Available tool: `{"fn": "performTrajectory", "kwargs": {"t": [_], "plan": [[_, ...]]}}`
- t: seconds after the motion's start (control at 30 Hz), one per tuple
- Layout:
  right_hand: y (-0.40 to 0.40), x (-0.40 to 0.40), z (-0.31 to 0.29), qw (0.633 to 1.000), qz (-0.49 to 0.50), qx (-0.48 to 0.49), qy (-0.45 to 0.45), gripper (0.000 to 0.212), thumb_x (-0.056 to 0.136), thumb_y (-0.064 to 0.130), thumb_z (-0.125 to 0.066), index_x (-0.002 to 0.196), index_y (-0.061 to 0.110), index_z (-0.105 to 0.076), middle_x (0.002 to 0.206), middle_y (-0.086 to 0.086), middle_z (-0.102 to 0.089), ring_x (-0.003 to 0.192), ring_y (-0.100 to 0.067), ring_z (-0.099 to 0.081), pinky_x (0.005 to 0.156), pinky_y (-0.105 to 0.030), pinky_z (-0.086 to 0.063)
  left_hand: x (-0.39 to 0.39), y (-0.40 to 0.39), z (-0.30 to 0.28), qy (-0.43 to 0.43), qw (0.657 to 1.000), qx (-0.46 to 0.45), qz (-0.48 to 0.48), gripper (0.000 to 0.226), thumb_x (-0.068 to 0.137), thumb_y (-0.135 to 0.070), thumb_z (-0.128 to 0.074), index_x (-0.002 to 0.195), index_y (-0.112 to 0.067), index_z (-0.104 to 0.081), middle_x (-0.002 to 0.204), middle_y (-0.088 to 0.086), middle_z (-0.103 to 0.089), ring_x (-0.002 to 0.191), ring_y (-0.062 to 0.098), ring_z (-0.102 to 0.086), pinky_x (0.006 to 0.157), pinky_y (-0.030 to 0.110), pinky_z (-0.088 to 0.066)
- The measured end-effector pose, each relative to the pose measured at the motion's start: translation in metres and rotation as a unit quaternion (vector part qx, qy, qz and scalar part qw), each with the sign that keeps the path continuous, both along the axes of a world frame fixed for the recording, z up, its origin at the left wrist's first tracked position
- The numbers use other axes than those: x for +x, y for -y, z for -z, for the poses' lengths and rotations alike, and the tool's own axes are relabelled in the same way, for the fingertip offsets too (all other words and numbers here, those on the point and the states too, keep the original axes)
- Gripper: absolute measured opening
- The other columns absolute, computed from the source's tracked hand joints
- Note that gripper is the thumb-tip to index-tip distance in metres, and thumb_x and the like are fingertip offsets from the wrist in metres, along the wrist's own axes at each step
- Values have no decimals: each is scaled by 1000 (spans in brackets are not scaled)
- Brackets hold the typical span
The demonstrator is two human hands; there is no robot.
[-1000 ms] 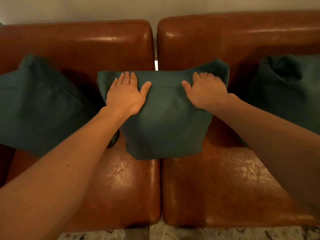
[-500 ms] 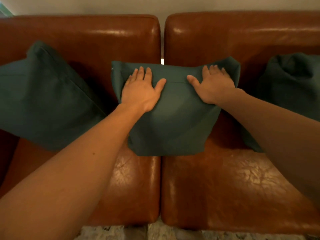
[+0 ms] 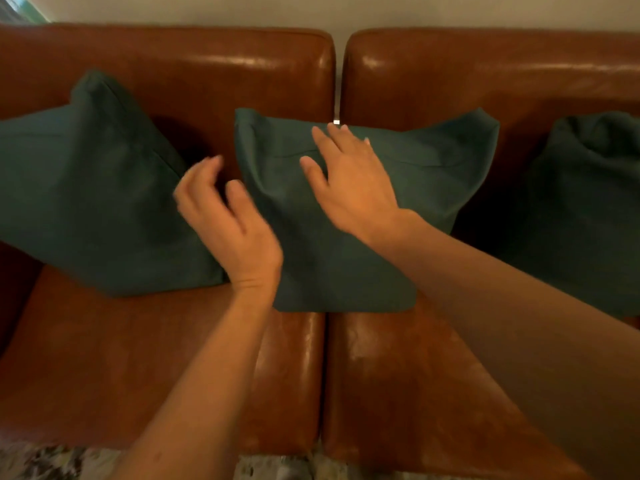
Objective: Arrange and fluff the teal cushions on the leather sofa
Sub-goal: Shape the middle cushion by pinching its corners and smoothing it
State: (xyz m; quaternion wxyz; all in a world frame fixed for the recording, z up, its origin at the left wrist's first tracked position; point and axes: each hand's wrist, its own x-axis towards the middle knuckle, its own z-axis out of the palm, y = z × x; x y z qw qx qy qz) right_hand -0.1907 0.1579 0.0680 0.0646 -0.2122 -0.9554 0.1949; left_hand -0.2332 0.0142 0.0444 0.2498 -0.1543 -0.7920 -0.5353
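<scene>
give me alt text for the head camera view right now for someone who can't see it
A person's right hand lies open on the middle teal cushion, propped over the seam of a brown leather sofa. The left hand, blurred, hangs between it and the left teal cushion; a third cushion sits right.

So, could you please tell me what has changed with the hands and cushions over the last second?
The left hand has come off the middle cushion and drawn back to its left edge, fingers loosely curled. The right hand slid left to the cushion's top centre, fingers straight. All three cushions stay put; nothing was gripped.
</scene>
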Motion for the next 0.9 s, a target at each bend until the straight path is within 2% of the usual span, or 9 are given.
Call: {"fn": "performTrajectory", "kwargs": {"t": [0.1, 0.17, 0.27, 0.37, 0.47, 0.6, 0.7, 0.83, 0.9], "plan": [[1, -11, 12, 999, 5, 49, 17, 61, 101, 52, -27, 152, 19, -27, 159, -7, -25, 149, -23, -14, 120, -46, -6, -31, -3, 41, 291, 937, 192, -23, 47, 97, -30, -39, 133, -2, -50, 131, 8, -52, 121, 17, -50, 109, 30, -37], [2, -13, 17, 997, 16, 70, 17, 61, 101, 53, -26, 152, 20, -28, 159, -7, -26, 149, -22, -14, 120, -46, -5, -52, -13, 67, 422, 882, 206, 42, 58, 92, -47, -40, 134, -9, -53, 136, 6, -56, 127, 18, -51, 112, 38, -36], [1, -13, 23, 997, 28, 75, 10, 60, 101, 53, -26, 152, 21, -29, 159, -7, -26, 149, -22, -14, 120, -44, -4, -55, -23, 94, 485, 854, 162, 98, 73, 80, -72, -37, 128, -21, -60, 126, -6, -64, 119, 12, -57, 108, 36, -40], [-1, -14, 27, 996, 35, 77, 4, 60, 100, 53, -26, 152, 23, -29, 159, -7, -26, 149, -21, -14, 121, -42, -4, -42, -11, 131, 551, 815, 166, 67, 81, 75, -81, -37, 125, -23, -62, 124, -7, -62, 120, 14, -56, 109, 37, -39], [-3, -12, 32, 996, 37, 77, 0, 60, 100, 54, -26, 152, 23, -29, 159, -7, -26, 150, -21, -14, 121, -41, -4, -24, 10, 187, 581, 797, 155, 65, 101, 59, -89, -43, 137, -25, -52, 140, -9, -52, 130, 12, -47, 115, 36, -31], [-4, -7, 36, 996, 42, 74, -15, 60, 100, 53, -27, 152, 23, -30, 159, -7, -26, 149, -21, -15, 121, -41, -5, -6, 30, 223, 611, 774, 126, 109, 53, 97, -49, -39, 141, -21, -46, 144, -12, -44, 131, 6, -41, 114, 26, -27], [-5, -6, 34, 997, 47, 67, -13, 60, 100, 53, -27, 152, 24, -29, 159, -7, -26, 149, -20, -15, 121, -41, -5, -18, 28, 219, 649, 735, 185, 68, 41, 104, -37, -31, 122, -13, -59, 137, 3, -52, 125, 16, -49, 106, 29, -37], [-2, -6, 35, 996, 53, 75, -14, 60, 100, 53, -26, 152, 23, -29, 159, -7, -26, 149, -21, -15, 121, -41, -6, -50, 9, 138, 504, 801, 311, 86, 48, 103, -41, -32, 137, -11, -49, 142, 7, -50, 129, 19, -49, 110, 35, -38], [-3, -8, 37, 995, 55, 80, -15, 60, 100, 54, -26, 152, 23, -30, 159, -7, -27, 149, -21, -16, 121, -41, -6, -58, -12, 116, 476, 828, 272, 113, 49, 102, -47, -31, 134, -19, -54, 137, 1, -56, 125, 14, -53, 108, 32, -40]]}}
